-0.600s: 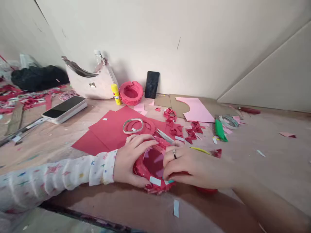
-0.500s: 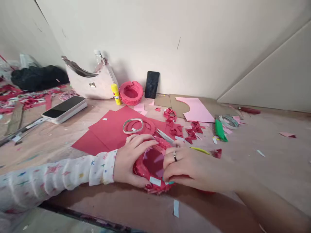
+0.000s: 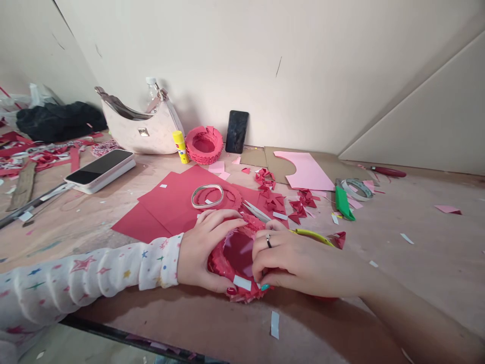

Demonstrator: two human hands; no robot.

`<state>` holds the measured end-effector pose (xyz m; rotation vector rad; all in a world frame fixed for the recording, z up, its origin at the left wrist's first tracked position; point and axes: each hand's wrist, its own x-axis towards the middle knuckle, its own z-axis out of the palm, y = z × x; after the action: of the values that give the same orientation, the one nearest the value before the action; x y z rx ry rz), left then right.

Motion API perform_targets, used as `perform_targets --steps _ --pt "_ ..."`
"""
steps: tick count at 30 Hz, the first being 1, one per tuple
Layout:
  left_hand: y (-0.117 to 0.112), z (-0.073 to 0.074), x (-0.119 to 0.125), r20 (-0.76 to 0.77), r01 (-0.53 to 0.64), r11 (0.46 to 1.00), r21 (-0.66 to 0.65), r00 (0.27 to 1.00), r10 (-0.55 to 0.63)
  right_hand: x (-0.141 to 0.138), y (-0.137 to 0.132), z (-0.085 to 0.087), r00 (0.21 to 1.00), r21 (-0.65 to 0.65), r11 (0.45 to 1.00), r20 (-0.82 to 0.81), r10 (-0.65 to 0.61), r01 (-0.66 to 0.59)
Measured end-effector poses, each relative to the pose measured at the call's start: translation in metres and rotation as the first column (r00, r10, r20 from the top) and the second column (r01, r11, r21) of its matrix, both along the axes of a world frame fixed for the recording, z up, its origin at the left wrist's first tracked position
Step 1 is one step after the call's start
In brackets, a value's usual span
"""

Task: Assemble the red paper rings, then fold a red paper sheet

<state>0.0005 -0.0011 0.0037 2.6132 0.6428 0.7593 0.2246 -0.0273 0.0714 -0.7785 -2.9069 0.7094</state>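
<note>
A red folded-paper ring (image 3: 219, 263) stands on the near part of the table. My left hand (image 3: 210, 250) is closed around its left side, fingers over the far rim and thumb at the near edge. A white strip of tape (image 3: 242, 282) lies across the near rim. My right hand (image 3: 288, 258) is on the ring's right side, thumb and fingers pinching the near right rim beside the tape; the fingertips are partly hidden. Behind it lie scissors with yellow handles (image 3: 312, 234), partly covered by the hand.
Red paper sheets (image 3: 159, 207) and a tape roll (image 3: 207, 196) lie behind the ring. Farther back are a second red ring (image 3: 204, 145), glue stick (image 3: 181, 147), handbag (image 3: 142, 126) and phone (image 3: 237, 131). A green cutter (image 3: 344, 203) and pink paper (image 3: 308, 172) are right.
My right hand has shifted slightly, its thumb now showing on the near rim, and its forearm has dropped lower. My left hand keeps its hold on the ring.
</note>
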Motion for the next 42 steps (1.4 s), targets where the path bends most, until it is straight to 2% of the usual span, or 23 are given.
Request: perform_targets --steps 11,18,24,33,42 --pt "0.0001 0.0002 0.0004 0.002 0.001 1.0 -0.002 1.0 -0.001 0.0004 0.0005 -0.0002 1.0 -0.023 0.999 -0.013 -0.028 0.027" --pt "0.0003 -0.0004 0.0004 0.007 0.001 1.0 0.001 1.0 -0.001 0.0015 0.0017 -0.0013 1.0 0.015 1.0 -0.024 0.014 -0.013" --pt "0.0002 -0.0008 0.0007 0.007 -0.002 1.0 -0.001 1.0 0.002 0.0012 -0.0001 0.0 0.998 0.092 0.994 0.022 0.055 -0.057" --pt "-0.0003 0.0002 0.0014 0.017 0.006 1.0 0.004 1.0 -0.006 -0.0037 -0.005 -0.0002 0.998 0.161 0.987 0.06 0.017 -0.026" --pt "-0.0016 0.002 0.0011 -0.005 -0.007 1.0 -0.008 1.0 0.007 -0.0034 -0.0059 -0.0054 0.991 0.279 0.955 0.108 0.073 -0.101"
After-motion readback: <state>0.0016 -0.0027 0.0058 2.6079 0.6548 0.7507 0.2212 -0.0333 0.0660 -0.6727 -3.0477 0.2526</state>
